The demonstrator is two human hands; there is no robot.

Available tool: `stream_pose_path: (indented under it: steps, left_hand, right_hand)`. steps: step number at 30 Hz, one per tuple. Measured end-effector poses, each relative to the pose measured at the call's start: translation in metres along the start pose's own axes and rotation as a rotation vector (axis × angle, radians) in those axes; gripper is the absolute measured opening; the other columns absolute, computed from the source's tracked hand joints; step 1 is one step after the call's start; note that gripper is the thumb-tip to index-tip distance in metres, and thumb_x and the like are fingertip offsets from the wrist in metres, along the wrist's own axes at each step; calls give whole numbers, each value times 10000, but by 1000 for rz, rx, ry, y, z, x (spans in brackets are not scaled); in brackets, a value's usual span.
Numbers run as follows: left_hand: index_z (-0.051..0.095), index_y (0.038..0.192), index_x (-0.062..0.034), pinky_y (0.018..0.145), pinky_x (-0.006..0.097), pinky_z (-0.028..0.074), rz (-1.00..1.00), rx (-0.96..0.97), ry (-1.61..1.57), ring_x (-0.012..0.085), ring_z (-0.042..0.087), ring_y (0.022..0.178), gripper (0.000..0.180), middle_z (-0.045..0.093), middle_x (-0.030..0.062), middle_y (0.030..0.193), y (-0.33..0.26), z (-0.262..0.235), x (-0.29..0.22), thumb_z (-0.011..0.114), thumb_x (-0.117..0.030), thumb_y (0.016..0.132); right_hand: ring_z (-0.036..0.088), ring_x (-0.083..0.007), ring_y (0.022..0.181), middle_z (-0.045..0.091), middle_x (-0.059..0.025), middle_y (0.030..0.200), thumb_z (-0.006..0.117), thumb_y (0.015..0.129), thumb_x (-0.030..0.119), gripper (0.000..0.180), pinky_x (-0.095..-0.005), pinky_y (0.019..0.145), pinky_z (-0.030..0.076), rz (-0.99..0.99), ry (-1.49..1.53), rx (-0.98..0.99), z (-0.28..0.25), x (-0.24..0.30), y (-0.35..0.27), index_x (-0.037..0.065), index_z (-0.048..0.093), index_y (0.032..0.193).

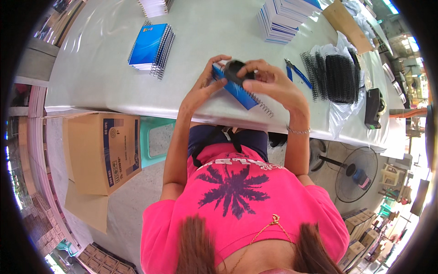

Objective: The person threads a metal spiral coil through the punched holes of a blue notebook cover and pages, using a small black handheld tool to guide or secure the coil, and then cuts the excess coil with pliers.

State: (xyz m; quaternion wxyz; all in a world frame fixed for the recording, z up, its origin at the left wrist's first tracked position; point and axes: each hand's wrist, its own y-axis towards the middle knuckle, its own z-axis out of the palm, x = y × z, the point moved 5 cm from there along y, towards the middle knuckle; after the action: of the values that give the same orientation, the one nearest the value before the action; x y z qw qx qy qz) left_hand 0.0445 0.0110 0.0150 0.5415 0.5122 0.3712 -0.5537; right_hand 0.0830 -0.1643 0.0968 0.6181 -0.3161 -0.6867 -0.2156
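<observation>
Near the table's front edge, a blue-covered notebook stands tilted on edge in my left hand, with fingers and thumb closed round its far end. My right hand grips a round black object with a hollow middle, pressed against the notebook's upper edge. Its exact kind I cannot make out. A black spiral coil runs along the notebook's edge, and its loose end sticks out past the near corner. Just right of my right hand lie blue-handled cutting pliers.
Several spiral notebooks are stacked at left. A taller pile of books stands at the back. Bundled black coils rest on plastic at right, beside a black tape dispenser. Below are a cardboard box and a fan.
</observation>
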Motion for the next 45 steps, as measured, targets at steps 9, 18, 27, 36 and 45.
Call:
stream_pose_path:
  steps: [9, 18, 27, 36, 45]
  left_hand:
    - [404, 1449, -166, 1064, 302, 296, 1, 11, 48, 187, 433, 1151, 606, 433, 66, 1142, 2, 3, -1, 640, -165, 890]
    - [433, 1418, -147, 1032, 286, 326, 3, -53, 133, 174, 446, 1135, 549, 454, 66, 1178, 1, 4, -5, 641, -148, 910]
    - [513, 1222, -58, 941, 258, 366, 99, -396, 177, 136, 467, 1023, 303, 500, 49, 1111, -12, 21, -3, 599, -211, 976]
    - [534, 1114, -57, 736, 215, 350, 155, -482, 264, 76, 398, 817, 259, 498, -5, 959, -12, 22, -4, 606, -268, 982]
    - [582, 993, -8, 706, 263, 424, 165, -559, 297, 108, 500, 772, 247, 572, 38, 858, -14, 21, -5, 696, -214, 918]
  right_hand:
    - [587, -129, 971, 634, -46, 1077, 741, 860, 238, 332, -260, 875, 457, 16, 114, -33, -17, -22, 16, 22, 697, 1108]
    - [440, -288, 1243, 575, -176, 1232, 824, 761, 300, 518, -358, 976, 415, -102, -488, -604, -40, -39, 20, 108, 662, 1213]
    - [360, -381, 1320, 478, -235, 1354, 711, 830, 467, 665, -544, 1097, 220, 386, -998, -858, -94, -88, -50, 87, 543, 1349]
    - [448, -371, 1196, 503, -213, 1248, 683, 857, 332, 582, -532, 1068, 261, 174, -1008, -923, -94, -88, -56, 75, 537, 1358]
    - [494, -343, 1137, 522, -205, 1172, 685, 882, 294, 537, -406, 997, 387, -99, -525, -1098, -106, -60, -52, 73, 554, 1353]
